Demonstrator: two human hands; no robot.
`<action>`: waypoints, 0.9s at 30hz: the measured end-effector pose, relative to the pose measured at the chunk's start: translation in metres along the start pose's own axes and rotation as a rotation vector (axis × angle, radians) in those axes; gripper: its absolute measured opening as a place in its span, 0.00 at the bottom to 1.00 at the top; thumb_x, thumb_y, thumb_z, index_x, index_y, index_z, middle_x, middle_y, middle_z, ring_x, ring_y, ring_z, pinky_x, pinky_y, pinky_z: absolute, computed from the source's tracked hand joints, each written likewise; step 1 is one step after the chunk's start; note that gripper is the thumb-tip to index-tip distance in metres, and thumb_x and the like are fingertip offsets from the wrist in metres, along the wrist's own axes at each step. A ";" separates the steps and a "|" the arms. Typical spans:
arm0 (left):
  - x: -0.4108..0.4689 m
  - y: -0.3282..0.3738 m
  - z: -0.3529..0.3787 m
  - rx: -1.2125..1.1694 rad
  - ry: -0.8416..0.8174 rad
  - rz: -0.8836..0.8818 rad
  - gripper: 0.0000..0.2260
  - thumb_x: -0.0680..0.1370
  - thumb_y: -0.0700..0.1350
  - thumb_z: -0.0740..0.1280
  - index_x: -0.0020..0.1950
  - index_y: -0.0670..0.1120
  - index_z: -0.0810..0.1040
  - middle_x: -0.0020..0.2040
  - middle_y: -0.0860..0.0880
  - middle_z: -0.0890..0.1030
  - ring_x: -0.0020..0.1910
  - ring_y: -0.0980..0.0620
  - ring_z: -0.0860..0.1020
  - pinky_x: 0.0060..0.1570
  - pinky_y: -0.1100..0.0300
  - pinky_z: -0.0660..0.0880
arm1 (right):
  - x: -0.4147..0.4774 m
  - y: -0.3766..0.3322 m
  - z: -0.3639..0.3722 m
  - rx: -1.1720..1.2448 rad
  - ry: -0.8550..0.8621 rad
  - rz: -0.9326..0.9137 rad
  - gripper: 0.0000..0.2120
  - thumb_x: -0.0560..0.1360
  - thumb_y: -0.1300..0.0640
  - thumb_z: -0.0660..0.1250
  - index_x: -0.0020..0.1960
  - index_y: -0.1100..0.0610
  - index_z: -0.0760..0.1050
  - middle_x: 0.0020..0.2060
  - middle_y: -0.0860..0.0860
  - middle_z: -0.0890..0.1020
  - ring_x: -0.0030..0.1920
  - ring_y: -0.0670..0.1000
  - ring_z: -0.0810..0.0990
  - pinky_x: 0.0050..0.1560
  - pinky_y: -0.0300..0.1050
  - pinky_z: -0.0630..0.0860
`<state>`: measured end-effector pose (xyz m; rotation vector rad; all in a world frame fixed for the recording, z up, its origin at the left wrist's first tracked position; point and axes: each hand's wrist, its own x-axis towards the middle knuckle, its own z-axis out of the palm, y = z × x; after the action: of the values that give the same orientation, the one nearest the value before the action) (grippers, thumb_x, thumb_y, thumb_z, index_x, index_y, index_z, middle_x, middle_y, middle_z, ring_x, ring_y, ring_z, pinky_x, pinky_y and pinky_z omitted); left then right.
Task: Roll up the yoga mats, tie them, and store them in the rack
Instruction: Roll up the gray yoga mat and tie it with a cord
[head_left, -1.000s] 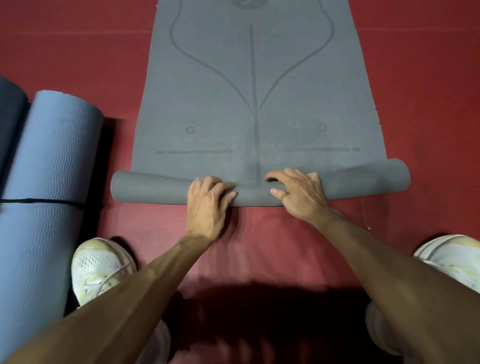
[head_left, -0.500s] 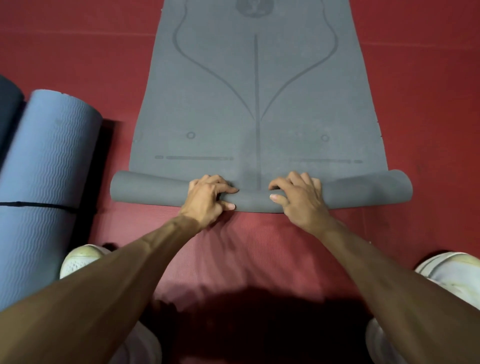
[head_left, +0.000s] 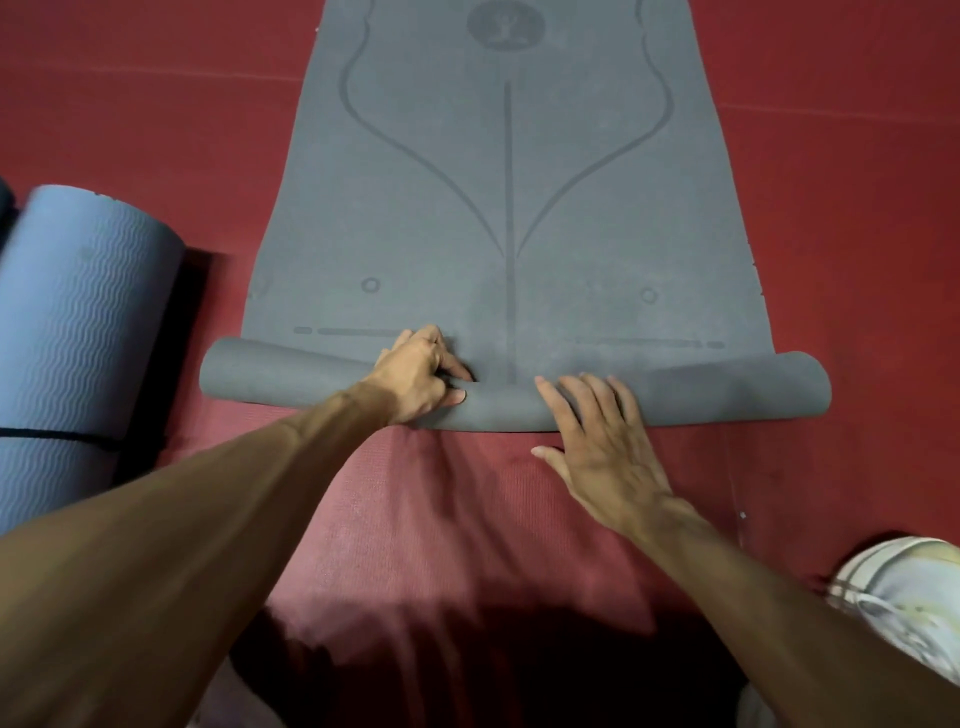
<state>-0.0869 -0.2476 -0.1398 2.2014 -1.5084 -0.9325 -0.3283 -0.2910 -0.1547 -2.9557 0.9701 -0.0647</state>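
Red floor (head_left: 857, 208) lies under a grey yoga mat (head_left: 509, 208) whose near end is curled into a thin roll (head_left: 701, 389). On that roll, the left hand (head_left: 421, 374) is curled tight, fingers gripping it. The right hand (head_left: 602, 441) lies flat and spread — fingers on the roll, palm on the floor. A rolled blue mat (head_left: 72, 332) with a black strap (head_left: 57, 434) sits at the left. One white shoe (head_left: 904, 597) shows at the lower right.
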 end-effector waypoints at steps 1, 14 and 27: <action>-0.001 0.001 0.000 0.039 0.006 0.006 0.12 0.72 0.43 0.73 0.54 0.53 0.83 0.42 0.57 0.67 0.55 0.52 0.66 0.61 0.56 0.62 | 0.003 0.001 0.001 -0.003 0.003 -0.004 0.35 0.70 0.41 0.68 0.70 0.59 0.67 0.60 0.57 0.75 0.62 0.59 0.71 0.67 0.60 0.64; -0.037 -0.012 0.007 0.341 0.212 0.243 0.28 0.72 0.65 0.63 0.64 0.49 0.77 0.57 0.50 0.76 0.57 0.48 0.71 0.60 0.55 0.62 | 0.061 0.022 -0.018 0.086 -0.200 -0.027 0.22 0.77 0.38 0.56 0.66 0.50 0.67 0.58 0.47 0.75 0.60 0.52 0.72 0.58 0.53 0.61; -0.056 0.019 -0.017 0.492 -0.073 0.148 0.27 0.74 0.54 0.70 0.72 0.55 0.68 0.63 0.51 0.75 0.62 0.49 0.71 0.57 0.55 0.69 | 0.044 0.003 -0.048 0.296 -0.427 0.113 0.20 0.79 0.42 0.60 0.65 0.51 0.66 0.61 0.49 0.76 0.63 0.52 0.71 0.63 0.53 0.61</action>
<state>-0.1019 -0.2058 -0.0969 2.3426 -2.0846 -0.6503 -0.2969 -0.3200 -0.1055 -2.4915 0.9612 0.3751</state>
